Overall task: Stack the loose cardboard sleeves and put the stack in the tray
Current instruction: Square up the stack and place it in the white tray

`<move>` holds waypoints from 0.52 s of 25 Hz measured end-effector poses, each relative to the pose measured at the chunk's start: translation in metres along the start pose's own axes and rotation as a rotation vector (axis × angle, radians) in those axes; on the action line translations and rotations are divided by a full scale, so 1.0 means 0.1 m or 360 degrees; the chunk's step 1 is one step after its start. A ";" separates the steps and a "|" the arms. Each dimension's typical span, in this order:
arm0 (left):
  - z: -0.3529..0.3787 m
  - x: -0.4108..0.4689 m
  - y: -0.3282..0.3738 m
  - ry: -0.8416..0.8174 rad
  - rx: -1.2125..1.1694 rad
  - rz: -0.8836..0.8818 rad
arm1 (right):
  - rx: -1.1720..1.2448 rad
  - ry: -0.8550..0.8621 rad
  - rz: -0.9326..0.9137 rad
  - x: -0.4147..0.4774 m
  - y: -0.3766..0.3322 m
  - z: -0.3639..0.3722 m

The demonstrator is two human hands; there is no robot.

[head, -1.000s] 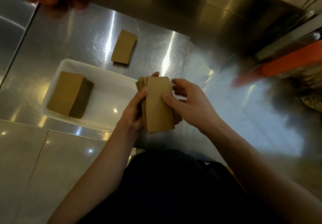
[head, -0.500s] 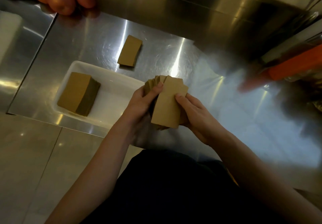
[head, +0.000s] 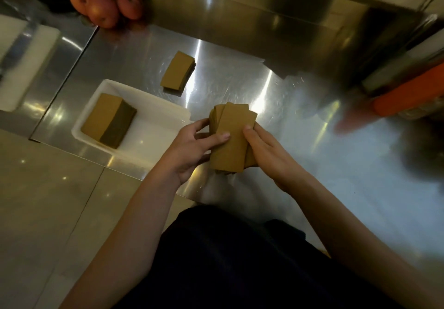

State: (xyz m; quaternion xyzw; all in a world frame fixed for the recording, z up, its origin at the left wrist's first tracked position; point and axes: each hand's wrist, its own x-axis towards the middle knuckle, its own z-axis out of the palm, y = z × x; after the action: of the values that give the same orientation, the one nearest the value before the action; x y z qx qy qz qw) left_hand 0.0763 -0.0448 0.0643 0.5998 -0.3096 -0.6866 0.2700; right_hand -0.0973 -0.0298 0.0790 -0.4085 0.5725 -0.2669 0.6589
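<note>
Both my hands hold the fanned sleeves (head: 231,140), left hand (head: 192,150) and right hand (head: 266,154) closed on the sides, long axis pointing away from me; the tray (head: 153,106) lies left of my grip (left hand nearer).

The cardboard sleeves (head: 231,140) in the hands are plain brown, with no print on them. The thick stack (head: 108,119) in the tray has the same brown on top, and its side looks darker, almost olive. The tray (head: 153,126) is white. The small pile (head: 178,73) on the counter is brown too. The counter (head: 312,164) is shiny silver steel with bright reflections. The fruits (head: 105,3) at the far edge are reddish-orange. At the right an orange thing (head: 408,97) is seen, blurred. The clothing (head: 240,260) is black, and the floor (head: 36,200) is beige tiles.
</note>
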 end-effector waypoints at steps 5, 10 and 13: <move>0.12 -0.12 -0.02 0.0126 -0.0049 0.0002 | -0.0069 -0.0082 -0.0090 0.00 0.00 -0.14; 0.12 -0.05 0.09 0.0055 0.0030 0.0088 | -0.0124 0.0047 -0.0241 0.08 -0.04 -0.07; 0.00 0.04 0.22 -0.0063 0.0155 0.0157 | -0.0251 0.0072 -0.0253 0.24 -0.12 0.08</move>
State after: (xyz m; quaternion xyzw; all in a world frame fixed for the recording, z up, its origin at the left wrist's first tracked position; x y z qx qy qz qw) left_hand 0.0759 -0.0625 0.0779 0.5827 -0.3770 -0.6683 0.2678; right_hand -0.0832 -0.0544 0.0765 -0.4970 0.5723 -0.2815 0.5883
